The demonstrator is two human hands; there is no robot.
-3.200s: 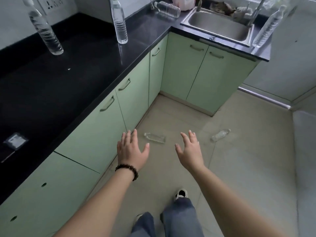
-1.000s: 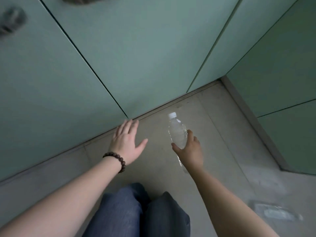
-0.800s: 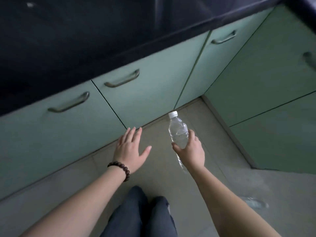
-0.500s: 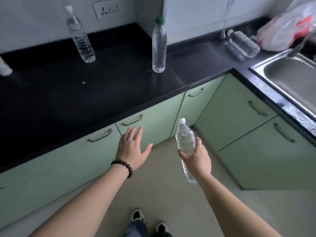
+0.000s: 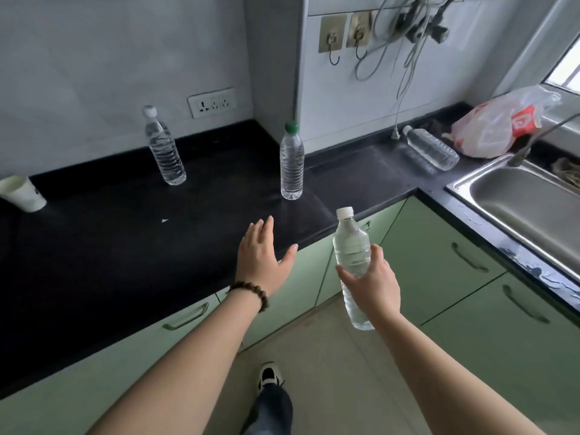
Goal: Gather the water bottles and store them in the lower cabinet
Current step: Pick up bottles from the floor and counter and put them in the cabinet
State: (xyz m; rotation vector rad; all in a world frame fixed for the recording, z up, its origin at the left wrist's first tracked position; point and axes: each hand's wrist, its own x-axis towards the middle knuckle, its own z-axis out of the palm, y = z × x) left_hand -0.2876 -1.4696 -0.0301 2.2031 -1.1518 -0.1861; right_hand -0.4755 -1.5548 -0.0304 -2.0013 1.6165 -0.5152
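Nearest, a shoe (image 5: 268,375) and a trouser leg stood on the pale floor (image 5: 317,365) between the two forearms. The right hand (image 5: 373,285) was curled round the middle of a clear water bottle with a white cap (image 5: 351,246), holding it nearly upright in the air in front of the green lower cabinet doors (image 5: 439,265), all of which were closed. The left hand (image 5: 262,257), with a bead bracelet (image 5: 251,293) at its wrist, held nothing; its fingers were straight and spread, hovering over the edge of the black counter (image 5: 103,246).

Farther back on the counter a bottle with a green cap (image 5: 292,164) stood upright near the inner corner, and another with a white cap (image 5: 163,149) stood well to its left, below a wall socket (image 5: 212,103). A paper cup (image 5: 22,193) sat at the far left edge. To the right, a fourth bottle (image 5: 431,148) lay on its side just beside a plastic bag (image 5: 502,124), with the steel sink (image 5: 530,199) in front of the bag. Hooks (image 5: 332,34) and loose cables (image 5: 405,51) hung on the wall above.
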